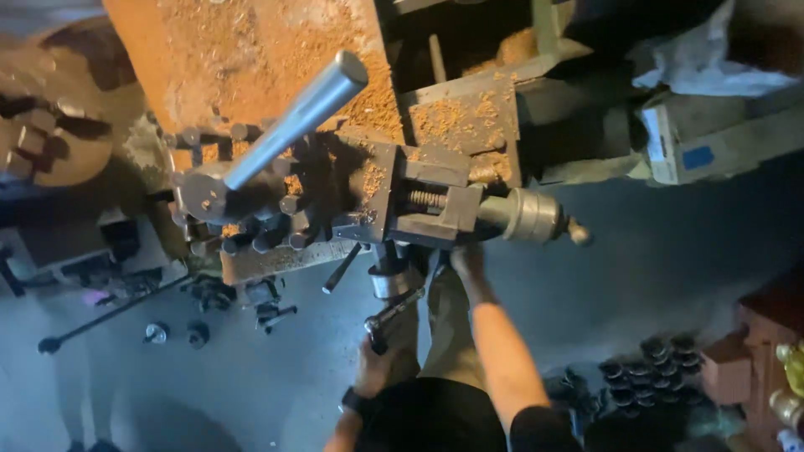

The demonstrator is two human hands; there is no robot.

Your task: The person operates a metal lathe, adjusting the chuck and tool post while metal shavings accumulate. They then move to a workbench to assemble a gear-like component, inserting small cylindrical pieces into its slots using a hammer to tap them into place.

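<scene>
My left hand (373, 367), with a dark band at the wrist, is closed around the lower end of a dark ratchet-like lever (394, 314) that points up toward a shiny round collar (392, 280) under the lathe slide. My right hand (466, 261) reaches further up to the underside of the grey slide block (435, 201), just left of the round dial knob (532, 216). Its fingers are hidden against the metal. A long steel handle (293, 121) rises from the tool post (205, 194). Brass-coloured chips cover the machine.
The chip-covered carriage (251, 50) fills the top. On the grey floor lie a long dark rod (100, 318) and small parts at the left, and a heap of dark round pieces (653, 372) at lower right. Brass fittings (791, 381) are at the right edge, a white cloth (712, 67) top right.
</scene>
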